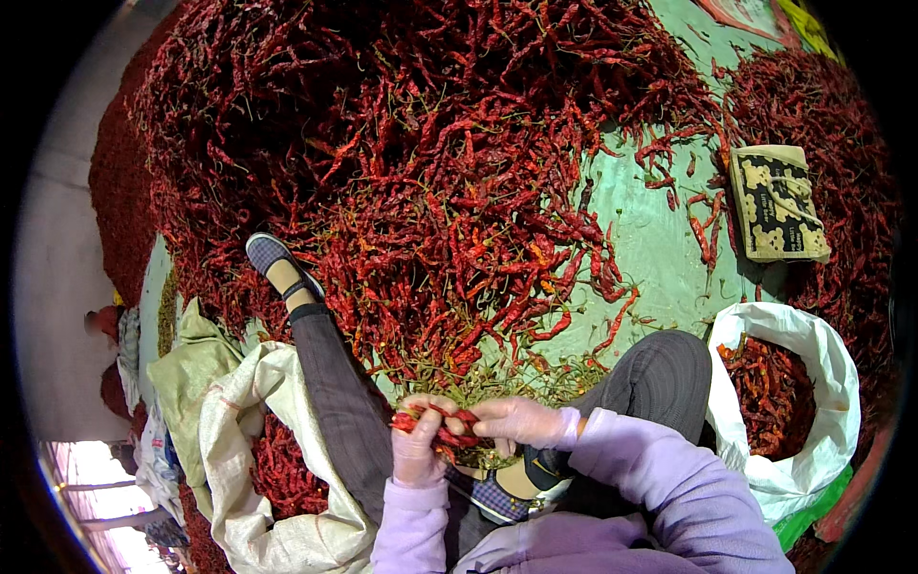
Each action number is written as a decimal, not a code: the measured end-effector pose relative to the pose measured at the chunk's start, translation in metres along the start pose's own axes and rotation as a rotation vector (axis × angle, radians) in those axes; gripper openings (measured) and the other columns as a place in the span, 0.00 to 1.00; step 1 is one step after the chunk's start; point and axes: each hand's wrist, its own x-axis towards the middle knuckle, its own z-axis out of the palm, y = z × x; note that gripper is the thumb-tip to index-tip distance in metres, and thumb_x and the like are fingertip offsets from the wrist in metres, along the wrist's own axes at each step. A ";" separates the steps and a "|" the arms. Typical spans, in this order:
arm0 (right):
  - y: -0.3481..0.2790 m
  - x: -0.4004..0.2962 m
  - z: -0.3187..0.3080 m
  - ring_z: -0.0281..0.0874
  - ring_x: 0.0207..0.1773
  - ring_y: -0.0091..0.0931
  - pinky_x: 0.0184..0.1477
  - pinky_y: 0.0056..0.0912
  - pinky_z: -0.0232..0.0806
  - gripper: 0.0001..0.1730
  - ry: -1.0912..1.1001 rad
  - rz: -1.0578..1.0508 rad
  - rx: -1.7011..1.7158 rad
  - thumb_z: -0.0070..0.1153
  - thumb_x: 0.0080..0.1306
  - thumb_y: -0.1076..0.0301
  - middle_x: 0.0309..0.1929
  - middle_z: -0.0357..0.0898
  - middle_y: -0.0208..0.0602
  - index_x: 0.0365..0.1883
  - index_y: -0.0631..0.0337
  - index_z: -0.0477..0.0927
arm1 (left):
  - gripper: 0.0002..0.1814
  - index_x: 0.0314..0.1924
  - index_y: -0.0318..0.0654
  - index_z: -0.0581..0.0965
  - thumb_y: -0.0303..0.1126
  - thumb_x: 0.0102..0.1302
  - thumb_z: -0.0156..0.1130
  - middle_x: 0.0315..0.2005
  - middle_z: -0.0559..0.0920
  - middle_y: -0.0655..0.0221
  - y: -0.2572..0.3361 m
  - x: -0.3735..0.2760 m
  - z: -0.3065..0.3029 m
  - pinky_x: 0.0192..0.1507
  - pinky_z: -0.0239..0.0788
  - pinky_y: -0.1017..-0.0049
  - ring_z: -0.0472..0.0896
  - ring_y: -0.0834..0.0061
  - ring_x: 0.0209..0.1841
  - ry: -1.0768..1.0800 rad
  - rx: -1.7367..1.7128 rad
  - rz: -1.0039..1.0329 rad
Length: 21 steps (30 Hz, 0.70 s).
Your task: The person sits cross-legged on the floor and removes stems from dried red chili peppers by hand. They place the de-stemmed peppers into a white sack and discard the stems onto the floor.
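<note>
Dried red chili peppers (430, 215) lie in a large heap before me on a pale green sheet (631, 237). My left hand (419, 448), in a thin translucent glove, is closed around a small bunch of red chilies (409, 420) above my lap. From the right, my gloved right hand (516, 422) reaches in, its fingertips pinching a chili at the bunch's right end. Part of the bunch is hidden by the fingers. Loose green-brown stems (495, 384) are strewn just beyond both hands.
An open cream woven sack (222, 459) with red chilies stands at the left, an open white sack (835, 387) with darker chili pieces at the right. A rectangular bear-print package or cushion (780, 204) lies beside another chili heap (810, 107). My legs are spread between the sacks.
</note>
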 end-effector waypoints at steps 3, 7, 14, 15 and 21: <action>-0.002 -0.004 0.005 0.70 0.18 0.19 0.21 0.22 0.61 0.18 -0.043 0.036 -0.047 0.48 0.61 0.57 0.20 0.72 0.28 0.41 0.63 0.72 | 0.10 0.40 0.35 0.68 0.25 0.58 0.56 0.34 0.75 0.65 0.000 -0.009 0.001 0.33 0.69 0.77 0.75 0.77 0.28 0.052 -0.060 -0.038; 0.012 0.001 0.013 0.68 0.18 0.21 0.23 0.23 0.63 0.16 -0.004 0.059 -0.177 0.48 0.60 0.56 0.22 0.71 0.29 0.35 0.61 0.74 | 0.13 0.41 0.36 0.70 0.28 0.56 0.59 0.34 0.75 0.66 -0.009 -0.024 -0.022 0.37 0.68 0.75 0.74 0.76 0.32 0.051 0.122 -0.144; 0.027 -0.005 0.023 0.69 0.22 0.22 0.25 0.24 0.64 0.16 -0.234 0.107 -0.129 0.48 0.60 0.56 0.22 0.72 0.33 0.30 0.62 0.73 | 0.10 0.34 0.34 0.69 0.35 0.64 0.50 0.30 0.75 0.60 -0.022 -0.045 -0.022 0.43 0.67 0.66 0.75 0.64 0.37 0.061 0.052 -0.079; 0.021 -0.007 0.025 0.70 0.23 0.23 0.26 0.24 0.64 0.16 -0.274 0.174 -0.116 0.48 0.60 0.56 0.23 0.72 0.35 0.30 0.63 0.72 | 0.11 0.35 0.34 0.68 0.36 0.63 0.50 0.29 0.75 0.61 -0.019 -0.051 -0.021 0.42 0.68 0.65 0.75 0.63 0.38 0.060 0.034 -0.081; 0.068 -0.014 0.044 0.70 0.29 0.31 0.28 0.33 0.65 0.08 -0.319 -0.680 -0.664 0.48 0.54 0.65 0.26 0.65 0.35 0.30 0.58 0.70 | 0.12 0.28 0.43 0.69 0.41 0.65 0.47 0.13 0.61 0.79 -0.032 -0.063 -0.034 0.13 0.50 0.83 0.58 0.85 0.12 0.233 -0.371 -0.589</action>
